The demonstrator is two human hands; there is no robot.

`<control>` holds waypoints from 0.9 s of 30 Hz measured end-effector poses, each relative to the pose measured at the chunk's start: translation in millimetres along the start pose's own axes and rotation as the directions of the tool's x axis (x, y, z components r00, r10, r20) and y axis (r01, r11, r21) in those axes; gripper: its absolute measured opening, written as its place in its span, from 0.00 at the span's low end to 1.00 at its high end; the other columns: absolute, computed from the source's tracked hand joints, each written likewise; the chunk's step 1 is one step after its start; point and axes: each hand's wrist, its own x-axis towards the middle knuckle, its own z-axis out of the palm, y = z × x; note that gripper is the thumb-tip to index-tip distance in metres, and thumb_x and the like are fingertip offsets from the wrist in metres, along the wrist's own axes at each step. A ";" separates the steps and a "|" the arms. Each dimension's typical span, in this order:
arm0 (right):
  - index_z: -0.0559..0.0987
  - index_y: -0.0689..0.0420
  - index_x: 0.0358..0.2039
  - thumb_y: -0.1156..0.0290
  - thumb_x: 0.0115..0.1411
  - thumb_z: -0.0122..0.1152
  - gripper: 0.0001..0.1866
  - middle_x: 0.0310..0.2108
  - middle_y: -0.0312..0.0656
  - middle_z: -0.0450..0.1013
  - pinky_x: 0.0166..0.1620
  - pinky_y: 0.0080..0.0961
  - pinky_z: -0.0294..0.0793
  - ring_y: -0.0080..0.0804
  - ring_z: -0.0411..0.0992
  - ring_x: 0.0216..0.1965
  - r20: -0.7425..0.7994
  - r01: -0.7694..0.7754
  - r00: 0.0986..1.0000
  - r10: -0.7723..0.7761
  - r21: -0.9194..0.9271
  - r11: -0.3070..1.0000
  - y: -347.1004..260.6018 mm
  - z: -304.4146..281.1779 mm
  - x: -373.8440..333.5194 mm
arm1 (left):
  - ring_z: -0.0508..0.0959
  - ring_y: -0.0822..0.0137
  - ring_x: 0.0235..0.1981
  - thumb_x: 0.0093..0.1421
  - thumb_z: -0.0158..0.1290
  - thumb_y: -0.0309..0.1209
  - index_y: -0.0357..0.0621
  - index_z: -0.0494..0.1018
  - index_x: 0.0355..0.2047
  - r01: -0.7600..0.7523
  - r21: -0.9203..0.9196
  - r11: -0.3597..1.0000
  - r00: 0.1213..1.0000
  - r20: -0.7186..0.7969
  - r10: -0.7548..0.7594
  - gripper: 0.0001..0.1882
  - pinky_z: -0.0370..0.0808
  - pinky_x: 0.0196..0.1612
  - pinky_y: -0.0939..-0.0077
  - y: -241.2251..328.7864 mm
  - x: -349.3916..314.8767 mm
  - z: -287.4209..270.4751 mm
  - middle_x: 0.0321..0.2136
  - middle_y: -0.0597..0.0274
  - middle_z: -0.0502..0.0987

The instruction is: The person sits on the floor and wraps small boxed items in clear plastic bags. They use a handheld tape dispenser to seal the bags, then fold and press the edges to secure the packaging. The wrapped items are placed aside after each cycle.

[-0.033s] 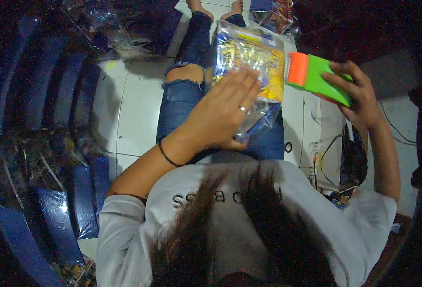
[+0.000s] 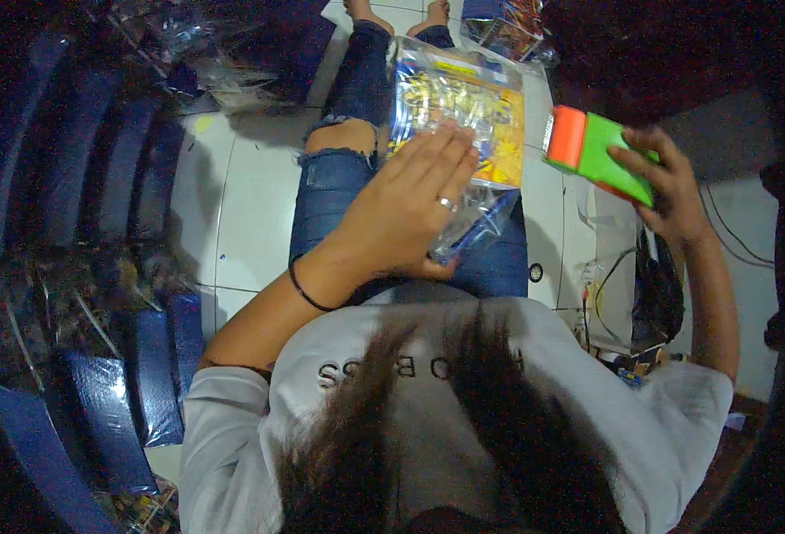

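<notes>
A flat package in clear plastic wrap, printed yellow and blue [image 2: 495,98], lies across my thighs. My left hand [image 2: 419,182] rests on it palm down, fingers stretched out flat and close together. Below the hand, a loose end of the clear wrap [image 2: 477,218] hangs toward my lap. Off to the right, my right hand [image 2: 668,182] is closed around a green and orange tape dispenser [image 2: 601,142], held in the air apart from the package. The dispenser's toothed edge is at its left end.
Several dark blue wrapped packages [image 2: 107,400] stand in rows along the left. Crumpled clear plastic [image 2: 241,71] lies at the far left, and another wrapped bundle [image 2: 504,27] lies beyond my feet. Cables and a black bag [image 2: 658,294] are at the right on the white tiled floor [image 2: 250,191].
My right hand has moved slightly right and down with the tape dispenser, away from the package. The package and my left hand have shifted very little to the left.
</notes>
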 end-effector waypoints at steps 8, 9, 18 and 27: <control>0.71 0.52 0.49 0.74 0.41 0.64 0.29 0.34 0.47 0.74 0.39 0.40 0.74 0.50 0.72 0.37 0.531 0.041 0.847 0.014 -0.092 0.995 34.5 149.7 -7.0 | 0.58 0.49 0.61 0.28 0.64 0.58 0.42 0.61 0.60 0.056 0.090 0.994 0.996 0.067 -0.062 0.58 0.54 0.61 0.55 10.9 1.8 -25.2 0.59 0.49 0.60; 0.71 0.53 0.49 0.73 0.39 0.65 0.31 0.36 0.46 0.73 0.39 0.41 0.74 0.49 0.72 0.38 0.543 -0.013 0.839 0.030 -0.035 0.999 54.4 172.0 -17.0 | 0.59 0.48 0.60 0.29 0.65 0.56 0.42 0.63 0.59 0.034 0.100 0.994 0.996 0.076 -0.041 0.56 0.55 0.59 0.57 13.4 5.8 -39.8 0.57 0.48 0.61; 0.73 0.55 0.51 0.62 0.52 0.65 0.26 0.49 0.43 0.70 0.52 0.30 0.69 0.39 0.70 0.49 -0.030 -0.680 0.704 0.710 0.261 0.685 78.5 336.1 -100.2 | 0.76 0.50 0.40 0.54 0.49 0.59 0.44 0.78 0.38 -0.464 -0.177 0.868 0.685 0.550 0.478 0.30 0.62 0.57 0.54 -78.5 164.2 11.4 0.36 0.50 0.78; 0.37 0.60 0.67 0.65 0.66 0.43 0.37 0.69 0.48 0.40 0.65 0.29 0.45 0.41 0.40 0.69 -0.123 -0.318 0.535 0.836 0.887 0.334 -115.1 181.7 49.9 | 0.81 0.51 0.35 0.49 0.44 0.72 0.39 0.80 0.32 0.411 0.287 0.865 0.817 0.304 -0.489 0.43 0.76 0.40 0.62 -137.4 209.3 8.1 0.31 0.45 0.80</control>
